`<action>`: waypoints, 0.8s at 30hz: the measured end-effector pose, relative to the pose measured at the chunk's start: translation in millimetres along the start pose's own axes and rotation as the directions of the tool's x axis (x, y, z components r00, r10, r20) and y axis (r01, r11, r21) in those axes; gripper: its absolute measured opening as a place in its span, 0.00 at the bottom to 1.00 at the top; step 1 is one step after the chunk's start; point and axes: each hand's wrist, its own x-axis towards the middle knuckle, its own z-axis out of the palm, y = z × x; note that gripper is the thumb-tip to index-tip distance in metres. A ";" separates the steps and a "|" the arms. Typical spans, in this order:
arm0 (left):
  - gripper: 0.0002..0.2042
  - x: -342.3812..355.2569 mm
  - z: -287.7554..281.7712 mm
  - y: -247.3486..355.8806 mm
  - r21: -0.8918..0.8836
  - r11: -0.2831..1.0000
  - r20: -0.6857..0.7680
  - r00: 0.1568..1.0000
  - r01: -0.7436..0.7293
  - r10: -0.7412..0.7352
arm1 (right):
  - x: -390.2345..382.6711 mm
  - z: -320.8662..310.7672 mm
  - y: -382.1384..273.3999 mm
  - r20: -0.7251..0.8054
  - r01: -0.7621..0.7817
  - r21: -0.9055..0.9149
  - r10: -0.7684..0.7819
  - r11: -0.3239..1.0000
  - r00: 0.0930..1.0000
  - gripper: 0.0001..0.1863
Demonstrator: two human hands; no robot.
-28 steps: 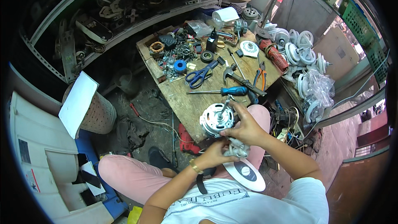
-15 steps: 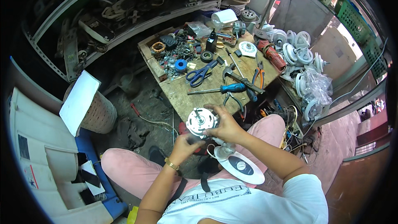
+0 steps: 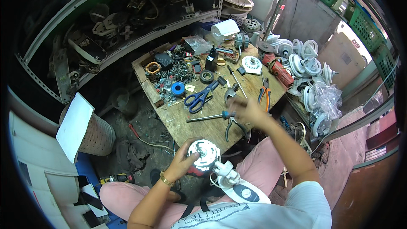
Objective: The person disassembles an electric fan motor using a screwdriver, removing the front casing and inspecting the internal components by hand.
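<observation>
My left hand (image 3: 185, 160) is closed around a round fan motor (image 3: 204, 152), its thumb by the central shaft on the silvery face. A white neck joins the motor to a white oval fan base (image 3: 248, 193) leaning on my lap. Above the wooden table, my right hand (image 3: 249, 112) is blurred, with its fingers hard to make out. It covers part of a hammer (image 3: 231, 91) and the blue handle of a long screwdriver (image 3: 207, 118); whether it touches either I cannot tell. Close by lie dark-handled pliers (image 3: 235, 131), orange-handled pliers (image 3: 265, 95) and blue scissors (image 3: 201, 98).
Screws and small parts (image 3: 178, 73) crowd the table's far left, with blue tape (image 3: 178, 88) beside them. A red angle grinder (image 3: 277, 72) lies at the right edge, near piled white plastic parts (image 3: 309, 61). A perforated bin (image 3: 99, 129) and yellow drill (image 3: 117, 179) are left.
My right hand has left the motor and moved forward over the tools on the table. My left hand keeps the motor, which is now lower in view and tilted differently.
</observation>
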 end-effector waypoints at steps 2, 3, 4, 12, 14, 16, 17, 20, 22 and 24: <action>0.26 2.7 4.0 -1.9 -0.019 1.000 0.007 1.000 0.003 -0.003 | 70.2 -70.3 33.4 -0.437 0.009 -0.250 -0.121 0.968 0.891 0.18; 0.26 4.6 4.1 -3.1 -0.019 1.000 0.013 1.000 -0.012 0.012 | 103.3 -100.2 55.8 -0.566 -0.014 -0.423 -0.252 0.906 0.785 0.22; 0.27 10.4 7.6 -3.2 -0.026 0.999 0.038 0.999 -0.037 0.038 | 128.8 -137.2 83.2 -0.607 -0.097 -0.609 -0.384 0.788 0.696 0.24; 0.32 12.9 3.3 0.0 0.017 1.000 0.050 0.999 -0.017 0.016 | 197.3 -158.0 105.8 -0.760 -0.528 -0.581 -0.183 0.619 0.623 0.26; 0.32 14.0 4.0 3.0 0.024 0.999 0.060 0.998 -0.023 0.022 | 189.9 -168.6 104.7 -0.760 -0.493 -0.586 -0.225 0.644 0.610 0.24; 0.32 13.0 3.6 5.7 0.026 0.999 0.063 0.998 -0.023 0.021 | 177.1 -169.6 93.1 -0.733 -0.411 -0.618 -0.302 0.671 0.609 0.21; 0.31 12.1 2.3 6.7 0.031 0.999 0.063 0.998 -0.024 0.022 | 167.3 -166.3 81.3 -0.726 -0.408 -0.626 -0.305 0.665 0.617 0.21; 0.28 10.0 -0.3 8.5 0.019 0.999 0.065 0.997 -0.037 0.036 | 118.0 -146.7 42.2 -0.548 -0.181 -0.789 -0.538 0.588 0.640 0.21; 0.25 9.7 -3.1 5.3 0.023 0.998 0.070 0.996 -0.051 0.049 | 72.9 -122.9 7.1 -0.381 -0.021 -0.857 -0.605 0.515 0.699 0.22; 0.24 13.4 -2.4 1.6 0.009 0.999 0.066 0.996 -0.052 0.051 | 31.0 -108.0 -17.9 -0.271 0.122 -0.838 -0.600 0.531 0.753 0.23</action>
